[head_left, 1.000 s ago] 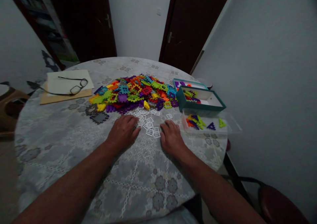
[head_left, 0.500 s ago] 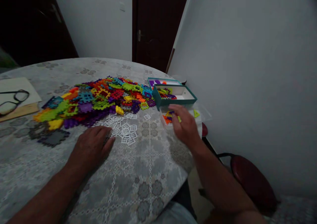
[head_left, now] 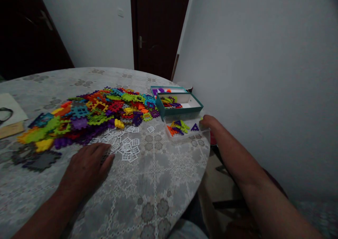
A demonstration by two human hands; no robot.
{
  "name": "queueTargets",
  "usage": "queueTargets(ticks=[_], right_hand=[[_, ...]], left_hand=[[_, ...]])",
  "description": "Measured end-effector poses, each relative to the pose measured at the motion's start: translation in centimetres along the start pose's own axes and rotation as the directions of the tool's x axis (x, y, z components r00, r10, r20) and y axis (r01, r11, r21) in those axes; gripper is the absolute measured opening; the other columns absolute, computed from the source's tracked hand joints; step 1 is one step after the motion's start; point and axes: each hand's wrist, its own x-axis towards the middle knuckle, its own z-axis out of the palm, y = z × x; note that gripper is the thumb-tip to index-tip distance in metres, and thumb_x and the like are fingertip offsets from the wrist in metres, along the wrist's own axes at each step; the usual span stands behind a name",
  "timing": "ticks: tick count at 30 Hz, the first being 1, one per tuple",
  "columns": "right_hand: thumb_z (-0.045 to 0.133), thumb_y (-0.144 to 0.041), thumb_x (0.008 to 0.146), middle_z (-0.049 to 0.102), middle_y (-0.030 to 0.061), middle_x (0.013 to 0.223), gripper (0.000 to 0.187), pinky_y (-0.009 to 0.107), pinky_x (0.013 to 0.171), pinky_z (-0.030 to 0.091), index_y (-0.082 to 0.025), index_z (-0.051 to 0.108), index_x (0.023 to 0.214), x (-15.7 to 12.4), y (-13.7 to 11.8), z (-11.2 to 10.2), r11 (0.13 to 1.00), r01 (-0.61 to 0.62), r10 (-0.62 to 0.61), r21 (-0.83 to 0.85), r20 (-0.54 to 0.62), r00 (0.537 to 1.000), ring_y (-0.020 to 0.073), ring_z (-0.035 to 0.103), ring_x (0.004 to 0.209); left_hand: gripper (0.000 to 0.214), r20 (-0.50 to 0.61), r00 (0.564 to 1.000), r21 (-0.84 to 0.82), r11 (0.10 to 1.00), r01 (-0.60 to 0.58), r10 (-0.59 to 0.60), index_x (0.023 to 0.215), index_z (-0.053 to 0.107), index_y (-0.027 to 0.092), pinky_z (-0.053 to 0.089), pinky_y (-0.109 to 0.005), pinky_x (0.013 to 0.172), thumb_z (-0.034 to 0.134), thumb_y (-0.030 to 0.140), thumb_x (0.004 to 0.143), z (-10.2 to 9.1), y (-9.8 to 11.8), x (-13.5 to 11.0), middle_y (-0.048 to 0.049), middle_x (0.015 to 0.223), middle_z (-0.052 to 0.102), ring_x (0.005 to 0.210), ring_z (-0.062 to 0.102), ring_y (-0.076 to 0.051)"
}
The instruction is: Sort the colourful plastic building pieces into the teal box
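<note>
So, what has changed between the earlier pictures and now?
The right hand moved rightward from beside the white pieces to the right end of the clear box; whether it holds anything is unclear. The view swung right. The left hand still rests by the white pieces; the colourful pile stayed put.

Right hand [head_left: 208, 122]: moved from tabletop, across clear tray [head_left: 188, 135], to tray's right end | Green triangle [head_left: 201, 118]: formerly uncovered, now mostly hidden at fingers | Purple triangle [head_left: 195, 127]: hand-covered half a second ago, now exposed | View: swung rightward; glasses [head_left: 11, 111] now mostly cropped, left edge
</note>
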Motion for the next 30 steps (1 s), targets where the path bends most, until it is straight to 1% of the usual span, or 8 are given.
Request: queueTargets(ticks=[6,10,14,18,22,25,27,30], right_hand=[[0.081,-0.029,0.086,0.081,0.0186,0.120,0.043,0.028,0.088,0.055,-0.013,0.081,0.126,0.0,-1.1,1.2,0.984,0.108,-0.113,0.143,0.028,0.993,0.0299,0.076,0.113],[0.078,-0.025,0.087,0.082,0.0147,0.107,0.044,0.028,0.082,0.058,-0.012,0.079,0.129,-0.8,-2.6,1.7,0.942,0.182,-0.204,0.282,0.050,0.978,0.0265,0.078,0.094],[0.070,-0.027,0.095,0.081,0.0092,0.091,0.040,0.027,0.070,0.059,-0.013,0.075,0.132,-2.5,-4.0,1.9,0.867,0.223,-0.298,0.445,0.106,0.949,0.0205,0.075,0.074],[0.068,-0.027,0.100,0.079,0.0065,0.094,0.036,0.024,0.067,0.060,-0.015,0.072,0.133,-4.3,-5.1,1.9,0.764,0.240,-0.394,0.599,0.138,0.908,0.0158,0.072,0.073],[0.072,-0.023,0.097,0.079,0.0066,0.099,0.029,0.023,0.066,0.059,-0.015,0.073,0.125,-5.4,-6.3,1.9,0.602,0.246,-0.468,0.760,0.086,0.880,0.0135,0.069,0.071],[0.073,-0.027,0.097,0.079,0.0066,0.103,0.029,0.024,0.071,0.060,-0.017,0.073,0.124,-6.1,-7.1,1.8,0.535,0.275,-0.496,0.799,0.033,0.868,0.0144,0.071,0.076],[0.071,-0.028,0.099,0.080,0.0069,0.106,0.027,0.026,0.075,0.060,-0.017,0.074,0.124,-6.8,-7.3,1.7,0.519,0.304,-0.500,0.799,-0.005,0.866,0.0157,0.072,0.082],[0.065,-0.024,0.100,0.080,0.0072,0.109,0.022,0.029,0.085,0.058,-0.018,0.077,0.117,-8.5,-7.4,1.2,0.575,0.439,-0.478,0.691,-0.152,0.865,0.0181,0.073,0.092]], left_hand=[[0.032,-0.007,1.000,-0.005,1.000,0.005,-0.005,0.118,0.072,0.023,0.056,-0.057,0.099,0.054,0.044,0.103,0.1,-0.2,-0.1,-0.0181,0.118,0.076,0.109,0.071,-0.039],[0.033,0.002,1.000,0.031,0.999,0.008,-0.009,0.120,0.069,0.022,0.057,-0.056,0.099,0.052,0.045,0.105,0.2,-0.2,-0.1,-0.0172,0.118,0.076,0.109,0.071,-0.037],[0.032,0.016,1.000,0.039,0.999,-0.003,0.002,0.121,0.068,0.021,0.056,-0.053,0.099,0.052,0.044,0.105,0.0,-0.1,-0.1,-0.0175,0.120,0.076,0.109,0.071,-0.036],[0.033,-0.007,1.000,0.017,1.000,-0.005,0.006,0.120,0.070,0.019,0.055,-0.054,0.100,0.052,0.043,0.105,-0.1,0.1,0.0,-0.0187,0.118,0.076,0.108,0.071,-0.037],[0.032,-0.024,1.000,0.008,1.000,0.017,-0.017,0.119,0.071,0.021,0.055,-0.052,0.098,0.053,0.043,0.104,-0.1,0.2,-0.1,-0.0175,0.118,0.076,0.107,0.071,-0.036],[0.033,-0.023,1.000,0.014,1.000,0.014,-0.014,0.119,0.071,0.021,0.055,-0.051,0.099,0.052,0.044,0.105,-0.2,0.2,-0.1,-0.0171,0.117,0.076,0.108,0.071,-0.036],[0.033,-0.019,1.000,0.010,1.000,0.015,-0.015,0.119,0.071,0.021,0.055,-0.051,0.099,0.052,0.043,0.104,-0.2,0.3,-0.1,-0.0168,0.117,0.076,0.108,0.071,-0.036],[0.032,-0.017,1.000,0.001,1.000,0.019,-0.019,0.119,0.072,0.021,0.055,-0.052,0.099,0.054,0.042,0.103,-0.3,0.4,-0.1,-0.0165,0.117,0.076,0.107,0.071,-0.036]])
